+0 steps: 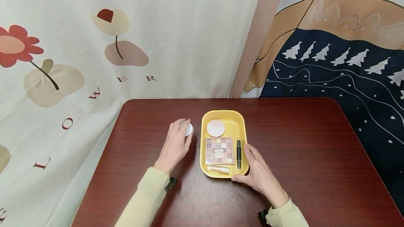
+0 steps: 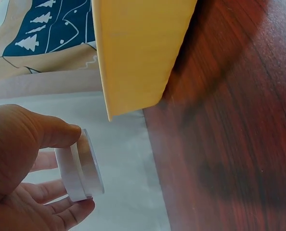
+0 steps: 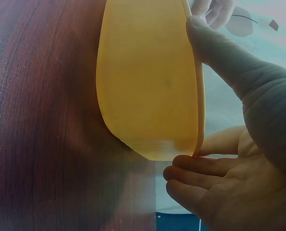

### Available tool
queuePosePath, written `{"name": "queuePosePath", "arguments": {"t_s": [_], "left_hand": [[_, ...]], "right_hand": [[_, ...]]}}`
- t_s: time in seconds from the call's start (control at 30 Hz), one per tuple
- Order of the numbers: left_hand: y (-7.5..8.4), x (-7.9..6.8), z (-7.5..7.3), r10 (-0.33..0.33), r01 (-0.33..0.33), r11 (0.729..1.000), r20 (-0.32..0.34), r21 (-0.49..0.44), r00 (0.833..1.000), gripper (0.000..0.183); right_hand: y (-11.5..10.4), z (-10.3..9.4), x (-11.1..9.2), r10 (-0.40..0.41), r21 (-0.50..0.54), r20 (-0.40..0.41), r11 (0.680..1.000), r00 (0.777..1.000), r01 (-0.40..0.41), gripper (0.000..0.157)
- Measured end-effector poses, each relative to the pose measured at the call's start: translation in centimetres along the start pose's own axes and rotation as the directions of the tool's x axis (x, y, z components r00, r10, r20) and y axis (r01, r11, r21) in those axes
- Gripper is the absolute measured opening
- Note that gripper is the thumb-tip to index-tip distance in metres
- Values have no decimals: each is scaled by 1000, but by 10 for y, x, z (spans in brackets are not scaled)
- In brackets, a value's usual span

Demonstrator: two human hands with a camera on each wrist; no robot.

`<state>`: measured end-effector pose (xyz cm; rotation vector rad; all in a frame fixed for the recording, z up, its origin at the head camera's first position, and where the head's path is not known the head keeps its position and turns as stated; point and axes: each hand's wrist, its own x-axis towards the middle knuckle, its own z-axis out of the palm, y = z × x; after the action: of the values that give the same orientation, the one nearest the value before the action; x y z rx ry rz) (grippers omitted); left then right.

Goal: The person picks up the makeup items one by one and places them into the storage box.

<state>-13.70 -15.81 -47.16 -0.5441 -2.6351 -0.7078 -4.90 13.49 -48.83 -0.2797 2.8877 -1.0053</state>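
Note:
My left hand (image 1: 175, 143) holds a small round white jar (image 1: 189, 129) left of a yellow tray (image 1: 231, 123). In the left wrist view, thumb and fingers pinch the jar (image 2: 80, 168) by its sides, near the tray's wall (image 2: 138, 57). At the tray's near right corner, my right hand (image 1: 260, 171) grips the rim, thumb on the near edge and fingers along the right side. Inside the tray lie a pale pink round compact (image 1: 216, 128), an eyeshadow palette (image 1: 219, 151), a black pen-like tube (image 1: 238, 155) and a gold-and-clear lipstick-like tube (image 1: 218, 169).
The tray stands on a dark red-brown wooden table (image 1: 303, 150) with rounded far corners. A pale printed curtain (image 1: 183, 45) hangs behind and to the left, and a dark blue tree-patterned cloth (image 1: 315, 76) hangs at the right.

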Motion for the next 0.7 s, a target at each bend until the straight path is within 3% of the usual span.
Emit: {"name": "queuePosePath", "arguments": {"t_s": [0.13, 0.7], "left_hand": [[3, 1, 1, 32, -32, 999, -14, -2, 999, 48], [18, 4, -2, 39, -40, 999, 48, 6, 998, 47]], "right_hand": [[-1, 0, 0, 0, 9, 4, 1000, 1000, 0, 113], [-1, 0, -1, -2, 7, -1, 1000, 1000, 2, 114]]}}
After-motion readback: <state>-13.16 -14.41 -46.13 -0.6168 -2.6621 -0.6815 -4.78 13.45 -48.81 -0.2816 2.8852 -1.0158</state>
